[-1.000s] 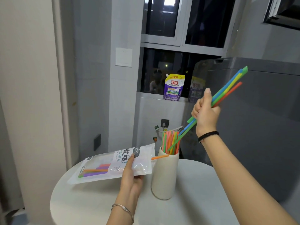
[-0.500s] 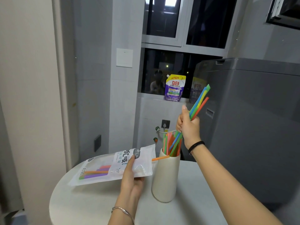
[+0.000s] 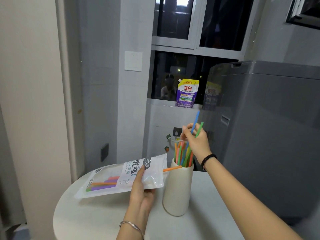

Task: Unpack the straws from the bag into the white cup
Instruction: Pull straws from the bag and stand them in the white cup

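My right hand [image 3: 195, 141] hovers just above the white cup [image 3: 178, 189], fingers loosely spread. A blue straw [image 3: 195, 122] and a green straw [image 3: 199, 129] rise past them, tilted to the right. Blur hides whether my fingers pinch these two or have let go, so I cannot tell. Below the hand, the bundle of straws [image 3: 183, 155] stands upright in the cup, tops fanned above the rim and touching the underside of my palm. My left hand [image 3: 141, 193] grips the bag [image 3: 121, 177] near its open end, thumb on the printed face and the other fingers underneath. The bag is held roughly level above the table [image 3: 103, 219], with its mouth toward the cup. An orange straw [image 3: 172, 168] pokes out of the mouth, its tip at the cup's rim. More straws lie at the bag's closed end, orange, purple and green; their number is unclear through the plastic. The cup stands on the table just right of my left hand. The table's curved left rim shows, and its near side is cut off by the frame. A grey appliance [image 3: 268, 135] stands close on the right, behind my right forearm. A detergent pouch [image 3: 187, 93] stands on the window sill beyond.
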A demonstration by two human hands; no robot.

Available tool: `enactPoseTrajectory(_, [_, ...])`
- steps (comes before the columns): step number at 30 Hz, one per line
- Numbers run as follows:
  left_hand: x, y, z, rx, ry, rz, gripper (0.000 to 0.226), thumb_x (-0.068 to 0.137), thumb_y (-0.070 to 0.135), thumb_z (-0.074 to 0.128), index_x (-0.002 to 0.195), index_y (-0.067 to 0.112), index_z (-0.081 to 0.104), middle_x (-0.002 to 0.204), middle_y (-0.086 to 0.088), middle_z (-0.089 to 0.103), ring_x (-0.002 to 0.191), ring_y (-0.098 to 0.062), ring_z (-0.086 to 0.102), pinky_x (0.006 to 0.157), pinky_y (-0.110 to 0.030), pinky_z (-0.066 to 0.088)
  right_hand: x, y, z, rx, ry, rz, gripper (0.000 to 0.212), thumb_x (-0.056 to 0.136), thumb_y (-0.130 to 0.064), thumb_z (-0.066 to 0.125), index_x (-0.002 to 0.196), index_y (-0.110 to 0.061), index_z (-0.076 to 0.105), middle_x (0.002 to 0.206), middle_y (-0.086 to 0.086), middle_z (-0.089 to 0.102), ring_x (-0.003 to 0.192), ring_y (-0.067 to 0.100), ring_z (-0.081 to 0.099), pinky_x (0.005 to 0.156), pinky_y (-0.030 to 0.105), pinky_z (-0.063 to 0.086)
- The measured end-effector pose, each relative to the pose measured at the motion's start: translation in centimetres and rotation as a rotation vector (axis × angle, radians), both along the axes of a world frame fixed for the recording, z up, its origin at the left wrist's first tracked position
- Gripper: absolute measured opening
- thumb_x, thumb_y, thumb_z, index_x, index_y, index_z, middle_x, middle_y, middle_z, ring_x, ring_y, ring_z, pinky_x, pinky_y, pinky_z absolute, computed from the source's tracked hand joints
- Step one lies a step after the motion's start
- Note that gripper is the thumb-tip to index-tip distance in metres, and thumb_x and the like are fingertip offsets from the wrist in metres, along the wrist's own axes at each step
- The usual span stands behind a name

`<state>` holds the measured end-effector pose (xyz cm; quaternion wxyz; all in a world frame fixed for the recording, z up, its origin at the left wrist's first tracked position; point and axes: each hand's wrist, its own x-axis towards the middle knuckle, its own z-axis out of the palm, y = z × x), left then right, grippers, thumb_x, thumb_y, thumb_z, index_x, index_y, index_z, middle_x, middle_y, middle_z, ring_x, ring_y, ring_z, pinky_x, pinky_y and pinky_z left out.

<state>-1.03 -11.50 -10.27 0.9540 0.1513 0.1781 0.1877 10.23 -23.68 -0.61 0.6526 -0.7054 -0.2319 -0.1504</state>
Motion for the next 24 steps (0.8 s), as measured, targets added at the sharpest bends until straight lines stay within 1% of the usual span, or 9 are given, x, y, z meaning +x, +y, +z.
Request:
enactPoseTrajectory(3, [-0.1,0.1,0.0,-0.003,0.004,0.006,0.048,0.088,0.011,0.064,0.134,0.013,0.051,0.101,-0.003,0.069,0.086,-0.016,0.066,0.058,-0.03,0.059,-0.2,-0.2,0.3,-0.031,-0.017,-0.003,0.02,0.092,-0.017,0.056,0.111,-0.015,0.051,0.091,-0.002,0.065,0.078,-0.001,0.064,0.061,0.006,0.049])
enactPoseTrajectory(6, [-0.1,0.2,-0.1,-0.003,-0.005,0.003,0.048,0.088,0.01,0.063,0.134,0.013,0.052,0.1,-0.004,0.069,0.086,-0.016,0.065,0.059,-0.032,0.059,-0.5,-0.5,0.5,-0.125,-0.065,-0.05,0.038,0.093,-0.019,0.054,0.127,-0.024,0.039,0.092,-0.009,0.065,0.082,0.001,0.063,0.063,0.005,0.046])
enactPoseTrajectory(10, [-0.1,0.2,-0.1,0.016,0.002,0.005,0.046,0.088,0.011,0.063,0.133,0.012,0.052,0.099,-0.003,0.069,0.085,-0.016,0.065,0.073,-0.034,0.057,-0.7,-1.0,0.3,-0.161,-0.085,-0.032,0.035,0.096,-0.015,0.048,0.13,-0.02,0.04,0.09,-0.002,0.069,0.08,0.005,0.067,0.074,0.014,0.052])
enactPoseTrajectory(12, [-0.2,0.2,-0.1,0.024,0.0,0.006,0.047,0.089,0.011,0.062,0.134,0.013,0.051,0.1,-0.003,0.068,0.086,-0.016,0.065,0.069,-0.033,0.058,-0.9,-1.3,0.0,-0.265,-0.066,-0.007,0.037,0.095,-0.016,0.049,0.132,-0.021,0.042,0.093,0.0,0.071,0.085,0.007,0.067,0.08,0.018,0.053])
enactPoseTrajectory(14, [-0.3,0.2,-0.1,0.031,-0.005,0.0,0.047,0.089,0.011,0.061,0.135,0.013,0.051,0.102,-0.002,0.068,0.087,-0.015,0.065,0.066,-0.03,0.057,-1.0,-1.4,-0.3,-0.385,-0.022,0.025,0.044,0.095,-0.017,0.05,0.136,-0.025,0.037,0.102,0.001,0.072,0.099,0.013,0.065,0.093,0.034,0.05])
enactPoseTrajectory(16, [-0.3,0.1,-0.1,0.027,-0.008,-0.002,0.046,0.089,0.011,0.061,0.134,0.013,0.051,0.101,-0.002,0.068,0.086,-0.015,0.065,0.062,-0.028,0.058,-1.1,-1.4,-0.3,-0.353,-0.025,0.014,0.052,0.093,-0.016,0.054,0.139,-0.027,0.032,0.107,-0.002,0.07,0.103,0.013,0.064,0.097,0.039,0.049])
enactPoseTrajectory(20, [-0.4,0.1,0.0,0.019,-0.005,-0.004,0.046,0.089,0.01,0.061,0.133,0.014,0.051,0.1,-0.002,0.069,0.085,-0.015,0.065,0.067,-0.031,0.057,-0.9,-1.5,0.6,-0.154,-0.17,-0.051,0.064,0.091,-0.009,0.055,0.142,-0.034,0.025,0.103,-0.011,0.066,0.095,0.001,0.061,0.084,0.024,0.05])
enactPoseTrajectory(22, [-0.5,0.1,0.0,0.016,-0.009,0.001,0.045,0.089,0.01,0.061,0.133,0.013,0.051,0.101,-0.003,0.068,0.086,-0.015,0.065,0.062,-0.029,0.058,-0.7,-1.5,1.1,-0.184,-0.212,-0.048,0.056,0.095,-0.013,0.049,0.143,-0.032,0.028,0.109,-0.01,0.065,0.098,0.003,0.061,0.082,0.019,0.048])
enactPoseTrajectory(24, [-0.6,0.0,0.1,0.009,-0.014,0.006,0.046,0.089,0.009,0.061,0.134,0.012,0.05,0.11,-0.005,0.068,0.086,-0.015,0.064,0.064,-0.031,0.059,-0.8,-1.5,1.3,-0.332,-0.216,-0.042,0.043,0.098,-0.022,0.043,0.141,-0.027,0.038,0.12,-0.008,0.063,0.11,0.007,0.058,0.09,0.019,0.044])
